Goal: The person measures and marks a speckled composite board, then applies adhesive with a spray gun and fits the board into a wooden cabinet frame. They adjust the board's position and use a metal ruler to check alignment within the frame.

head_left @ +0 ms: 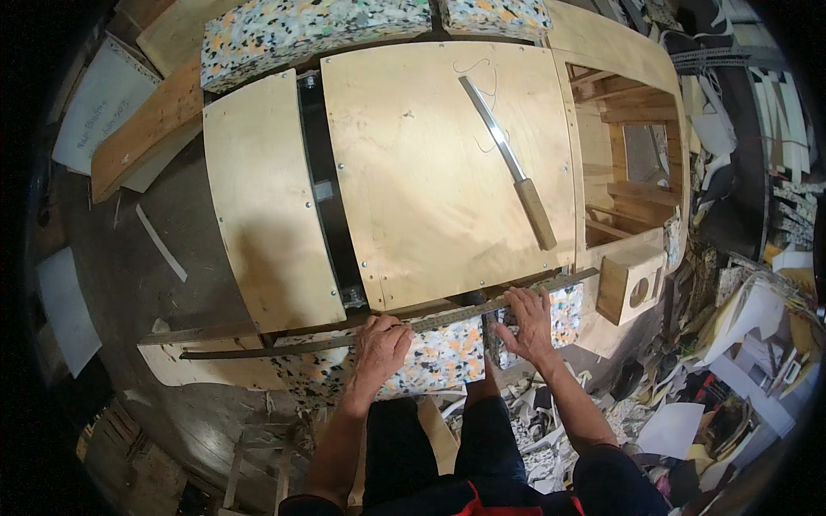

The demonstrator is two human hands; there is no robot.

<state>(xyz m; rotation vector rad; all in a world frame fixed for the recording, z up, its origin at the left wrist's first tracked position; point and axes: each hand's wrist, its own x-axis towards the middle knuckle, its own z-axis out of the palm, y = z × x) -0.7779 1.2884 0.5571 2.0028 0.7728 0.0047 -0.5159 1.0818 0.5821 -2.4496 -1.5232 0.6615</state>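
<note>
A long, dark metal ruler (310,346) lies along the near edge of the plywood frame, over a speckled foam block (430,357). My left hand (381,354) is closed over its middle, fingers curled and pressed together. Toward its right end, my right hand (529,327) grips it with the fingers over the top and the thumb apart below. Beyond my hands, a long-bladed knife with a wooden handle (535,213) rests on the large plywood panel (413,172), its blade pointing away. Thin curly threads lie around the blade.
A narrower plywood panel (262,198) sits at left, across a dark gap. Speckled foam (318,39) lines the far side. At right are an open wooden frame (594,155) and a small box with a round hole (628,288). Foam scraps (542,430) cover the floor by my legs.
</note>
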